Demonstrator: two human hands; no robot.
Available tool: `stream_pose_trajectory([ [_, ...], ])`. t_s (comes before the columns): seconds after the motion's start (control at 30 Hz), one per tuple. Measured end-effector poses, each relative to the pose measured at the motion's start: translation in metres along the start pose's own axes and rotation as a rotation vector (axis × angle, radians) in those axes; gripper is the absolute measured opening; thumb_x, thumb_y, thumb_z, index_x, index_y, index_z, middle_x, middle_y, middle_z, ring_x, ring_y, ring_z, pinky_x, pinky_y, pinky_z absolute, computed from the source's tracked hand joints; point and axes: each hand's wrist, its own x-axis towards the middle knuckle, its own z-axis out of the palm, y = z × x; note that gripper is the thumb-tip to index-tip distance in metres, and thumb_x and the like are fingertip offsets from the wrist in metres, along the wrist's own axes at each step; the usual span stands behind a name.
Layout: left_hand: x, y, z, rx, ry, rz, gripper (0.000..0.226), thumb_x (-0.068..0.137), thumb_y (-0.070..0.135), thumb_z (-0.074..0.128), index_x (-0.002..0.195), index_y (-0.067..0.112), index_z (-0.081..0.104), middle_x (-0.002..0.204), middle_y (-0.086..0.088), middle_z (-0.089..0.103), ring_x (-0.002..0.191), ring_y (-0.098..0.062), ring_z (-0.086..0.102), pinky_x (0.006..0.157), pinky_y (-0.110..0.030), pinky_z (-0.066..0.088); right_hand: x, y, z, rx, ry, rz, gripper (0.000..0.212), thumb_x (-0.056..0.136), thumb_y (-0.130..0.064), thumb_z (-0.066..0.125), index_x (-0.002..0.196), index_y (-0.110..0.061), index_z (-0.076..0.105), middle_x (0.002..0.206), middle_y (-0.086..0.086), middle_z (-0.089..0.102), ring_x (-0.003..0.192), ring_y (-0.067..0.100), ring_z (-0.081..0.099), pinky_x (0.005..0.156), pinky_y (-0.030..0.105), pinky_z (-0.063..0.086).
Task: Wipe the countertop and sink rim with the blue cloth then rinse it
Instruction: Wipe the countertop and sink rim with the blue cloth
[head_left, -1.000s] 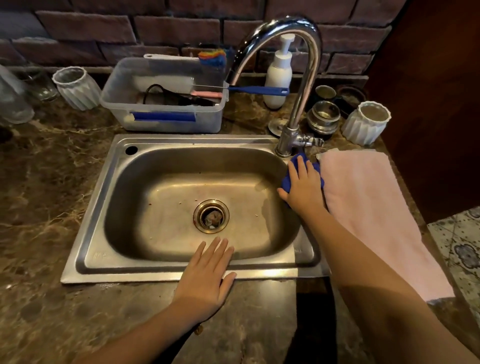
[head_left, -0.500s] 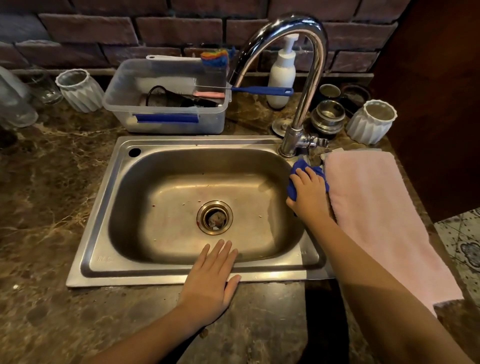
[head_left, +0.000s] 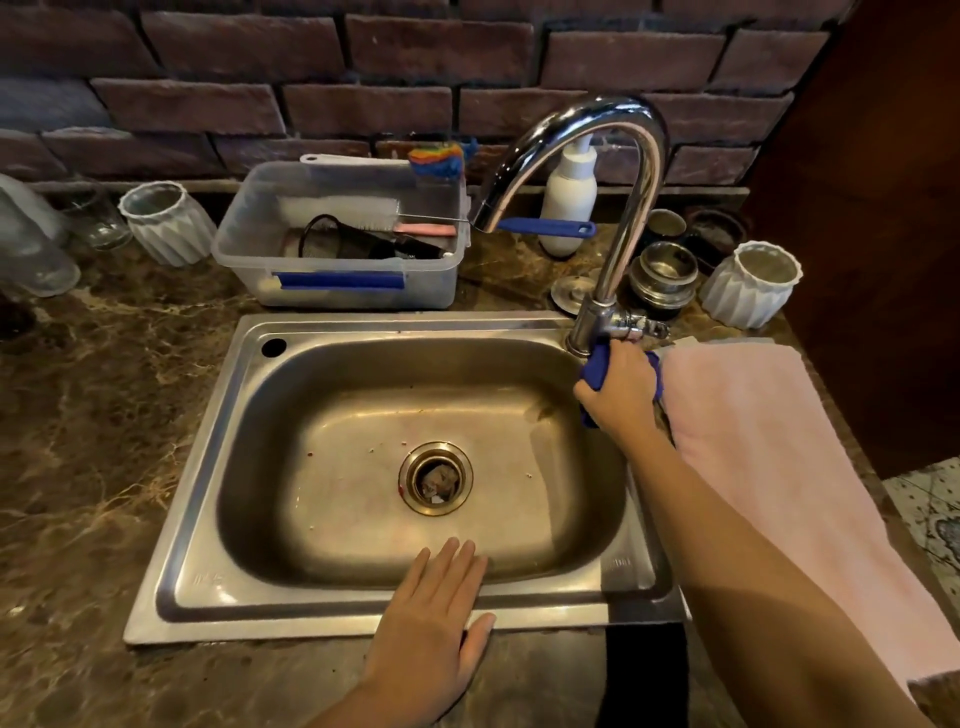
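Cloth (head_left: 596, 365) (blue) bunched in your right grip (head_left: 618, 389) at faucet (head_left: 631, 228) base; left grip (head_left: 431, 618) flat, empty, on sink rim (head_left: 311, 618) opposite faucet.

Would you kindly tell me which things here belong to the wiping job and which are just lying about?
Job: blue cloth, right hand gripping it, sink rim, countertop, faucet.
Lying about: pink towel, plastic tub, soap bottle, steel cup.

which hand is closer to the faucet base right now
Right. The right hand, gripping the blue cloth, is right at the faucet base on the back right rim; the left hand lies flat on the sink front rim, far from it.
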Motion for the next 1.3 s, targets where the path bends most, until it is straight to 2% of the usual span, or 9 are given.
stream_pose_trajectory([
  [0.13,0.004,-0.004,0.002,0.008,-0.071,-0.014,0.061,0.093,0.054,0.02,0.126,0.02,0.058,0.132,0.004,0.058,0.123,-0.016,0.053,0.108,-0.034,0.008,0.0,0.003,0.008,-0.107,-0.03,-0.07,0.052,0.064,-0.03,0.072,0.108,-0.011,0.052,0.109,0.008,0.057,0.105,0.027,0.052,0.092,0.038,0.04],
  [0.33,0.005,-0.003,-0.001,-0.014,-0.101,-0.003,0.061,0.093,0.054,0.02,0.124,0.02,0.06,0.13,0.004,0.059,0.122,-0.016,0.054,0.109,-0.034,0.008,-0.03,0.011,0.013,-0.263,-0.031,-0.077,0.072,0.071,-0.028,0.074,0.134,-0.009,0.044,0.143,0.011,0.043,0.132,0.03,0.038,0.109,0.043,0.03],
  [0.6,0.0,-0.001,-0.006,-0.104,-0.112,0.003,0.059,0.094,0.054,0.02,0.124,0.022,0.06,0.129,0.007,0.06,0.124,-0.011,0.051,0.113,-0.026,0.009,-0.066,0.011,0.009,-0.193,0.027,-0.028,0.058,0.069,-0.017,0.075,0.123,-0.007,0.054,0.13,0.013,0.055,0.122,0.032,0.048,0.103,0.043,0.034],
  [0.7,0.007,-0.012,-0.022,-0.15,0.057,-0.029,0.056,0.094,0.055,0.019,0.13,0.026,0.051,0.135,0.011,0.052,0.13,-0.007,0.041,0.113,-0.016,0.004,-0.06,0.005,0.006,0.046,0.132,0.009,0.05,0.065,-0.01,0.072,0.113,-0.004,0.059,0.114,0.016,0.063,0.108,0.035,0.057,0.096,0.044,0.04],
  [0.8,0.041,-0.048,-0.046,-0.08,0.219,-0.082,0.06,0.092,0.051,0.024,0.133,0.014,0.049,0.141,0.001,0.039,0.13,-0.02,0.045,0.114,-0.021,0.008,-0.047,-0.023,0.009,0.239,0.109,-0.034,0.058,0.07,-0.009,0.07,0.125,-0.003,0.053,0.131,0.016,0.055,0.122,0.031,0.049,0.108,0.042,0.034],
  [0.93,0.089,-0.13,-0.075,-0.014,0.344,-0.293,0.074,0.086,0.055,0.004,0.146,0.014,0.014,0.153,-0.001,0.005,0.142,-0.016,0.0,0.117,-0.034,0.0,-0.014,-0.065,0.03,0.286,0.02,-0.124,0.062,0.076,-0.013,0.068,0.133,-0.008,0.044,0.137,0.012,0.047,0.129,0.025,0.04,0.112,0.04,0.03],
  [1.03,0.105,-0.187,-0.09,0.108,0.359,-0.42,0.06,0.095,0.044,0.029,0.145,0.011,0.023,0.155,-0.011,0.02,0.144,-0.024,0.01,0.118,-0.044,0.008,0.009,-0.074,0.051,0.212,0.038,-0.046,0.064,0.084,-0.022,0.063,0.139,-0.004,0.036,0.142,0.018,0.04,0.133,0.03,0.034,0.115,0.04,0.024],
  [1.13,0.105,-0.23,-0.098,0.145,0.356,-0.526,0.059,0.094,0.036,0.043,0.144,0.007,0.029,0.152,-0.017,0.028,0.142,-0.032,0.021,0.115,-0.05,0.015,0.021,-0.081,0.078,-0.103,-0.002,0.009,0.073,0.092,-0.04,0.047,0.146,0.0,0.018,0.154,0.02,0.02,0.142,0.034,0.018,0.117,0.039,0.012],
  [1.3,0.091,-0.276,-0.087,0.159,0.279,-0.578,0.071,0.091,0.05,0.015,0.145,0.006,0.023,0.153,-0.017,0.024,0.143,-0.03,0.017,0.116,-0.045,0.011,0.029,-0.107,0.098,-0.134,0.021,0.126,0.068,0.096,-0.041,0.037,0.148,-0.007,0.01,0.158,0.013,0.01,0.145,0.03,0.006,0.117,0.04,0.005],
])
